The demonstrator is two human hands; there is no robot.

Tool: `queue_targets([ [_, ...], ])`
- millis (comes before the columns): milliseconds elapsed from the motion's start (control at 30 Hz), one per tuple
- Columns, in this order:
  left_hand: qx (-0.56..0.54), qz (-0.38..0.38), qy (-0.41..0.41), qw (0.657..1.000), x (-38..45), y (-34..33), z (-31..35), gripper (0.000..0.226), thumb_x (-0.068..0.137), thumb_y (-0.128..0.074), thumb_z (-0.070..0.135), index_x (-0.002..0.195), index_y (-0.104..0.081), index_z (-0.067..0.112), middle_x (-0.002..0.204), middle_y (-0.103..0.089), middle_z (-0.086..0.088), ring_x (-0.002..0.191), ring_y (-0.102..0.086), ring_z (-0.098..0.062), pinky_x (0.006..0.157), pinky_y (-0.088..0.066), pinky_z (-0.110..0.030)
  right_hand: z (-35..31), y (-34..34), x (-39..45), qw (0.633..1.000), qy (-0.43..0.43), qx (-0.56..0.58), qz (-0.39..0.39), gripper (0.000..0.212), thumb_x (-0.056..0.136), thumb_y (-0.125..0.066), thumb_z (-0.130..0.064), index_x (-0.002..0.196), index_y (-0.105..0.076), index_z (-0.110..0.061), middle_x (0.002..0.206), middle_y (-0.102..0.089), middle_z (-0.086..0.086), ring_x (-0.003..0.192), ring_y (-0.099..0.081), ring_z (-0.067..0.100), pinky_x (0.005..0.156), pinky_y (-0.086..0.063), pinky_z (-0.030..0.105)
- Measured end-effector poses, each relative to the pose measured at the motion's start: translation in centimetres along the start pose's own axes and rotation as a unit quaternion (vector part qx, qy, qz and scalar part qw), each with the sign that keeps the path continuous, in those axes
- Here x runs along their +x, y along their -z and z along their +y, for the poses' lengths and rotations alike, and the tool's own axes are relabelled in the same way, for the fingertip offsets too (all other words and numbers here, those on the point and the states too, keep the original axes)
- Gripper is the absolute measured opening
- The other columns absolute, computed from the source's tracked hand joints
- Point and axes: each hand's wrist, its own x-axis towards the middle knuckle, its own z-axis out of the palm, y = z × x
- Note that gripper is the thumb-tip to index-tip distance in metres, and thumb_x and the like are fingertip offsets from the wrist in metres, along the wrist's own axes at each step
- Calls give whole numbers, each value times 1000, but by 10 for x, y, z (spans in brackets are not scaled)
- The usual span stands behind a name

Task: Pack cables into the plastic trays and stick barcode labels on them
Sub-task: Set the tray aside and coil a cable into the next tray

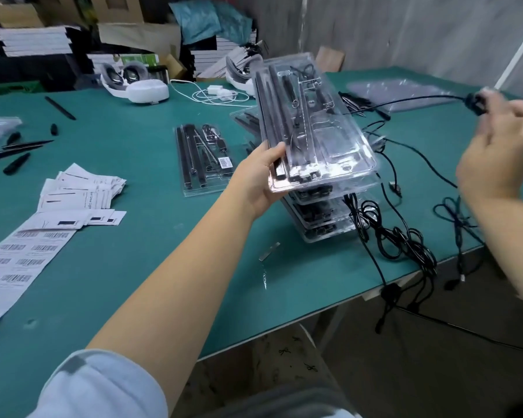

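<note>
My left hand [261,176] grips the near edge of a clear plastic tray [329,137] filled with black rods and small parts, tilted up above a stack of similar trays [317,218]. My right hand [495,149] is raised at the right, blurred, and pinches the coiled end of a black cable [405,102] that runs left over the table. A packed tray with a barcode label [201,159] lies flat to the left of the stack. A sheet of barcode labels [15,263] lies at the near left.
A tangle of black cables [390,236] lies at the table's right edge and hangs off it. Printed leaflets [79,191], loose black spikes [15,152], a white headset [136,86], a white charger cable [218,93] and plastic bags [405,92] lie on the green table [139,260].
</note>
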Motion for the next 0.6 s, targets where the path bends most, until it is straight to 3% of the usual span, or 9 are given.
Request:
queue_targets([
  [100,-89,-18,-23,996,-9,10,-2,23,94,-55,21,113,-60,10,101,-68,-8,84,-68,-25,74,-57,-40,-41,12,7,993,-23,118,15,32,101,-26,-28,122,-50,-26,106,-55,19,78,-52,22,72,-40,16],
  [167,-152,-33,-28,987,-17,18,1,29,84,-60,23,104,-69,4,110,-68,-16,93,-69,-34,75,-59,-44,-77,18,7,979,-102,165,-69,31,99,-29,-42,110,-56,-31,91,-56,1,65,-51,8,59,-41,19],
  [200,-177,-42,-31,983,-22,23,4,28,80,-61,24,92,-74,1,106,-70,-19,93,-69,-38,72,-59,-44,-95,19,5,952,-161,201,-165,38,96,-31,-50,103,-62,-29,84,-54,-5,62,-51,4,55,-41,21],
  [233,-200,-43,-33,978,-28,28,8,27,80,-61,23,81,-76,0,99,-71,-21,89,-70,-39,69,-59,-42,-112,20,1,891,-240,257,-289,48,93,-33,-59,96,-68,-26,79,-55,-6,57,-50,4,49,-41,22],
  [267,-222,-34,-34,974,-31,35,13,28,83,-60,21,76,-76,-2,93,-72,-21,85,-70,-39,64,-59,-40,-128,20,-4,797,-314,317,-407,58,89,-35,-66,90,-72,-22,74,-56,-2,48,-47,6,41,-37,20],
  [333,-245,0,-44,969,-38,50,23,34,91,-57,19,74,-75,-5,87,-73,-20,79,-71,-37,58,-58,-38,-154,16,-20,640,-369,391,-549,67,77,-41,-71,80,-75,-14,64,-58,4,39,-37,8,35,-29,16],
  [467,-236,38,-82,968,-54,85,44,39,98,-49,23,81,-74,-3,84,-73,-16,72,-72,-32,51,-57,-34,-186,-4,-59,511,-322,502,-619,37,75,-56,-54,70,-71,-21,64,-59,2,48,-43,11,40,-30,18],
  [533,-250,44,-91,963,-64,101,51,37,99,-46,24,87,-71,0,80,-73,-14,67,-72,-29,47,-57,-33,-192,-18,-69,516,-285,511,-626,18,80,-55,-36,79,-70,-25,67,-62,2,50,-51,12,40,-36,18],
  [600,-252,62,-101,961,-74,116,56,40,100,-43,26,84,-72,2,76,-73,-11,65,-72,-27,48,-58,-32,-195,-36,-76,583,-237,435,-644,13,86,-58,-26,95,-66,-23,69,-66,4,47,-54,14,40,-39,21],
])
